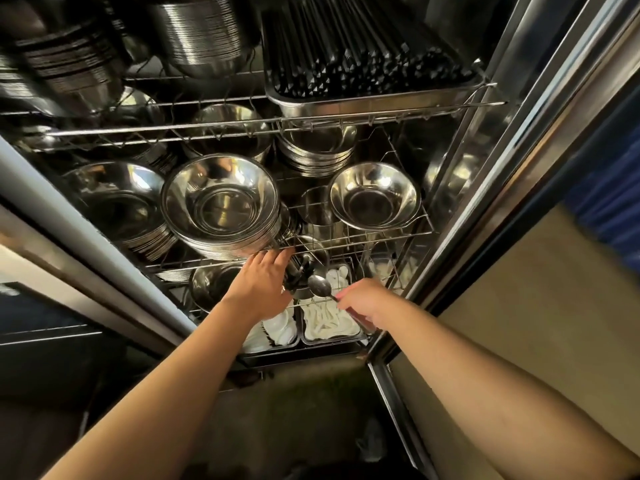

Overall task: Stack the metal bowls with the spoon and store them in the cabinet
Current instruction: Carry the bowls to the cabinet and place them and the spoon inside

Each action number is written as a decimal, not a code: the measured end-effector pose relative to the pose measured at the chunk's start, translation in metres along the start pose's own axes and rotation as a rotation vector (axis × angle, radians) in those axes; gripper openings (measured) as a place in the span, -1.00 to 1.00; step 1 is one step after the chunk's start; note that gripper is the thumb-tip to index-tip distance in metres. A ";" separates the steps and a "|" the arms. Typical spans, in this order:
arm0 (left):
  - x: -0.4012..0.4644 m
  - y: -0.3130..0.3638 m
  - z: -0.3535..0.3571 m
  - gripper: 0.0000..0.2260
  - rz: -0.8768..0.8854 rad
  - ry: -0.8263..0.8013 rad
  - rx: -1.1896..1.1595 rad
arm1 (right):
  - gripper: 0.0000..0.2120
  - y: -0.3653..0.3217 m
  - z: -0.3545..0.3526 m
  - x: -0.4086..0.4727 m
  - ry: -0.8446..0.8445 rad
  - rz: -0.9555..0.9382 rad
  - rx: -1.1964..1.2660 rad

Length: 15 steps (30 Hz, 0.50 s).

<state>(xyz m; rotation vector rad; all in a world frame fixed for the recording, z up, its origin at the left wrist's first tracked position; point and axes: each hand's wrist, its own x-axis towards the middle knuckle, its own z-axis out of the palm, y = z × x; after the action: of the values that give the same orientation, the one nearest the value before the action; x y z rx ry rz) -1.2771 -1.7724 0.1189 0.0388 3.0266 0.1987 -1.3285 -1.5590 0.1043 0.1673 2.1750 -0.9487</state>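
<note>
An open steel cabinet holds wire shelves full of metal bowls. A tall stack of bowls [221, 206] stands at the front of the middle shelf, and a single bowl [375, 197] sits to its right. My right hand [367, 301] grips a metal spoon [320, 285] by its handle, the spoon's bowl pointing up-left in front of the lower shelf. My left hand [263, 282] reaches in just below the tall stack, fingers around a dark upright utensil holder [298, 271]; how firmly it grips is hidden.
The top shelf carries a steel tray of black chopsticks [363, 64] and more bowl stacks [204, 36]. Trays of white plastic spoons [329, 323] lie on the lowest shelf. The cabinet door frame [485, 188] runs along the right; the wire shelf edge [363, 233] juts forward.
</note>
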 end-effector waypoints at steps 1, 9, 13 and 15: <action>-0.001 -0.002 0.001 -0.21 0.008 0.009 -0.009 | -0.71 -0.002 0.005 0.007 -0.007 0.034 0.057; -0.001 -0.005 0.003 -0.23 0.023 0.025 -0.046 | -0.90 -0.032 0.027 0.060 -0.031 0.187 0.396; -0.002 -0.008 0.002 -0.25 0.025 0.016 -0.062 | -0.76 -0.042 0.034 0.079 -0.034 0.229 0.435; -0.002 -0.008 0.000 -0.28 0.019 0.010 -0.069 | -0.77 -0.046 0.038 0.087 -0.043 0.245 0.438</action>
<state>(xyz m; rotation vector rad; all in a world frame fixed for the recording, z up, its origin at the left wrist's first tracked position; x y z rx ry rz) -1.2752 -1.7802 0.1176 0.0610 3.0278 0.3057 -1.3861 -1.6318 0.0545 0.6015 1.8281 -1.2556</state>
